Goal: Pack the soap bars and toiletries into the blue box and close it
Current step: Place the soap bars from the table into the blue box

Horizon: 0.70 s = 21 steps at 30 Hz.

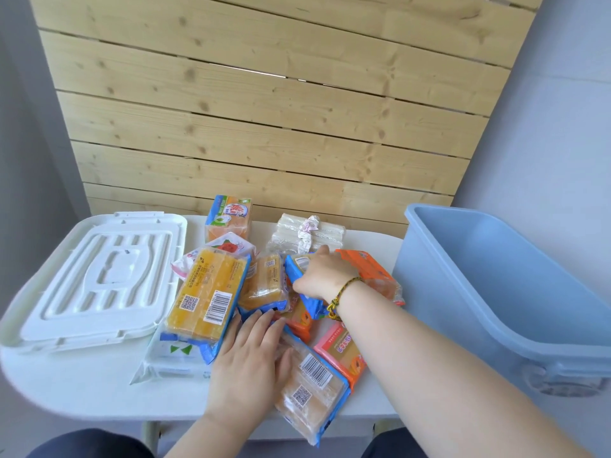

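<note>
A pile of wrapped soap bars covers the middle of the white table (82,385). My right hand (322,276), with a braided bracelet on its wrist, grips a blue-wrapped soap pack (305,292) in the middle of the pile. My left hand (251,352) lies flat with fingers spread on another blue-edged soap pack (310,388) at the front. A large yellow soap pack (206,299) lies to the left. The open blue box (496,292) stands at the right, its inside bare as far as visible.
The box's white lid (92,279) lies flat at the table's left. At the back are an upright orange soap pack (229,216) and a bundle of white bars (305,234). Orange packs (370,272) lie by the box. A wooden slat panel rises behind.
</note>
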{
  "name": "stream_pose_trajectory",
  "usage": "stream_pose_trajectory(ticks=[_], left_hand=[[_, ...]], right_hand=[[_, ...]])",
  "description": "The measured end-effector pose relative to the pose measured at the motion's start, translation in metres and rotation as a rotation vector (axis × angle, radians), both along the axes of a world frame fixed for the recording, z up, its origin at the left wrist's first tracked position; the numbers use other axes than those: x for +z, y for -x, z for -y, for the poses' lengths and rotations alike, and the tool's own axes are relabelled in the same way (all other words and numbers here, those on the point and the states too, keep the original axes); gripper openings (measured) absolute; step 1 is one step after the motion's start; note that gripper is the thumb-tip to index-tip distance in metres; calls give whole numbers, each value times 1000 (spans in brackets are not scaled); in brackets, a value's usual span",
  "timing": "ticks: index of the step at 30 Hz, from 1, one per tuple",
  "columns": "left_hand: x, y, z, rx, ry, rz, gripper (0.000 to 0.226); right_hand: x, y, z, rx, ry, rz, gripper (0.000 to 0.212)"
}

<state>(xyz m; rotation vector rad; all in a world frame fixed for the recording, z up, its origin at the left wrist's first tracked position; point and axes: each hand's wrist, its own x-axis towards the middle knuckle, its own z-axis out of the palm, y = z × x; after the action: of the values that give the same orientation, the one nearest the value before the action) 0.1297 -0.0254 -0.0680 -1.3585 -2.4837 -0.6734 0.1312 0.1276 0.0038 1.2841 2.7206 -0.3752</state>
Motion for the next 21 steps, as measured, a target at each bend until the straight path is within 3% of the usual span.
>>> stream_pose_trajectory(ticks=[3,6,10,13,16,18,21], left_hand=[[2,-1,1,2,32,10,44],[7,-2,1,-35,25,65,42],[17,-9,-9,-127,-164,255,34],[32,-19,-32,-184,-275,350,30],[51,-33,-68,-252,-363,444,26],[64,-46,-98,-283,-397,599,35],[84,-71,-139,-339,-386,982,55]], right_hand=[[29,-5,1,30,149,-179,78],[76,-26,-5,106,184,-397,69],[134,-77,-31,217,173,-511,85],[151,-118,-60,245,79,-416,92],[147,-149,-90,190,-19,-186,91],[137,-164,-107,154,-21,-10,90],[114,-178,-128,165,-51,222,90]])
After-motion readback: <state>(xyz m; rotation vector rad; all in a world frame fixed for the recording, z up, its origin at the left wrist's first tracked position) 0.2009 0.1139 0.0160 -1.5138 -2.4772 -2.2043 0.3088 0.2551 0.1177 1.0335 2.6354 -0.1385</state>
